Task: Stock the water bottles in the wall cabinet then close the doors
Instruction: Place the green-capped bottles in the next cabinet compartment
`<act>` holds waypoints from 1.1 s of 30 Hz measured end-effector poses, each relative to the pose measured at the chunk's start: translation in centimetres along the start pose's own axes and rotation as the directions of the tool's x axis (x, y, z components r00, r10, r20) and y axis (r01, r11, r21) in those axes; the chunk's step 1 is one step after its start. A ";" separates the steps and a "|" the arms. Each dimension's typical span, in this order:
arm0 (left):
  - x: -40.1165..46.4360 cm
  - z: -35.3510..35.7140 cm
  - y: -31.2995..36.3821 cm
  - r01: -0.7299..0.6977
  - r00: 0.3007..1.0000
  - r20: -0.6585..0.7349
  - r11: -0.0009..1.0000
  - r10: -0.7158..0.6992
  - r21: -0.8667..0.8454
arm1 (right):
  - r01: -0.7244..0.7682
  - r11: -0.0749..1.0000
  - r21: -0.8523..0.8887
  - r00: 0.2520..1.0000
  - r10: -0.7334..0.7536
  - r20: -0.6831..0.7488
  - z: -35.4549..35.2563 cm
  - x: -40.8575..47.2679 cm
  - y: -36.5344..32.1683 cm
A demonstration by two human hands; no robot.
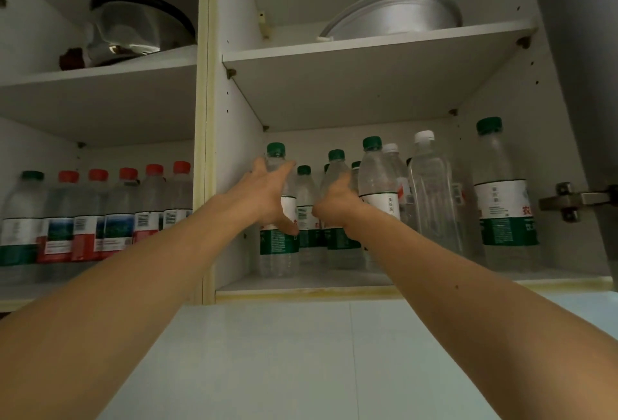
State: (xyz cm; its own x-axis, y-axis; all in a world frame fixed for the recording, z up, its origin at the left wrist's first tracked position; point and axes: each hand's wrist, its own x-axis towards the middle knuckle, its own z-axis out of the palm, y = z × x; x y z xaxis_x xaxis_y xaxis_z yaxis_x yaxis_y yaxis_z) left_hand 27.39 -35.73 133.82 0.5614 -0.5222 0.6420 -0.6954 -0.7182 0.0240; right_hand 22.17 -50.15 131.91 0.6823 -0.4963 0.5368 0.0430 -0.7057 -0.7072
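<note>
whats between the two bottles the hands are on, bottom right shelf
In the head view, a shorter green-capped bottle stands farther back in the gap between the left hand's bottle and the right hand's bottle.

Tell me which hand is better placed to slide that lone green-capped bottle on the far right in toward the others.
The right hand, probably. It grips a bottle mid-shelf, on the side nearer the lone green-capped bottle. The left hand is at the compartment's left wall and would have to cross over.

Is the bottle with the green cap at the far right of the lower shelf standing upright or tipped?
Upright. The green-capped bottle stands apart from the others, cap on top, base on the lower shelf.
</note>
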 end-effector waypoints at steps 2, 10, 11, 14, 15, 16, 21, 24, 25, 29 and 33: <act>0.7 -0.5 0.0 0.001 0.999 0.032 0.998 -0.003 0.061 | -0.006 1.000 -0.026 1.000 0.006 -0.016 0.4 0.4 0.5; 2.5 0.2 -1.0 -0.004 0.999 -0.038 0.858 0.027 0.514 | 0.013 1.000 -0.020 1.000 -0.013 0.023 1.4 1.2 2.1; 2.7 0.4 -1.0 -0.009 0.998 -0.044 0.829 0.040 0.559 | 0.036 0.999 -0.002 0.999 -0.036 0.041 1.4 1.2 2.1; 3.2 0.7 -1.1 0.000 0.998 -0.049 0.781 0.039 0.625 | 0.082 0.996 0.030 0.994 -0.084 0.076 1.7 1.1 2.0; 3.3 0.7 -1.1 0.007 0.998 -0.050 0.775 0.031 0.632 | 0.089 0.995 0.034 0.992 -0.092 0.085 1.8 1.2 2.0; 3.5 0.8 -1.0 0.015 0.999 -0.049 0.769 0.022 0.639 | 0.095 0.995 0.036 0.991 -0.098 0.093 1.9 1.3 1.9; 3.5 1.2 -1.0 0.043 0.998 -0.065 0.701 0.004 0.712 | 0.109 0.992 0.064 0.984 -0.116 0.132 2.1 1.8 1.9; 3.4 1.3 -1.0 0.049 0.997 -0.077 0.673 0.012 0.738 | 0.128 0.988 0.085 0.980 -0.139 0.145 2.5 2.0 1.9; 3.3 1.3 -1.0 0.050 0.997 -0.080 0.667 0.015 0.743 | 0.137 0.987 0.084 0.979 -0.148 0.139 2.7 2.0 1.9; 3.0 1.3 -0.9 0.041 0.997 -0.074 0.653 0.023 0.756 | 0.171 0.982 0.075 0.977 -0.179 0.112 3.0 2.0 2.1; 2.6 1.4 -0.9 0.040 0.996 -0.079 0.644 0.032 0.764 | 0.185 0.980 0.073 0.976 -0.192 0.106 2.9 1.8 2.1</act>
State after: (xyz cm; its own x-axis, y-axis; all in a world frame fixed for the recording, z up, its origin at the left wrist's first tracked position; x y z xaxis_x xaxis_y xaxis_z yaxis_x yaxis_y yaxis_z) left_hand 30.08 -37.03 134.38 0.5020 -0.5071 0.7006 -0.0829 -0.8345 -0.5447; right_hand 25.64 -51.08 130.02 0.7346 -0.2953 0.6109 0.2218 -0.7465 -0.6274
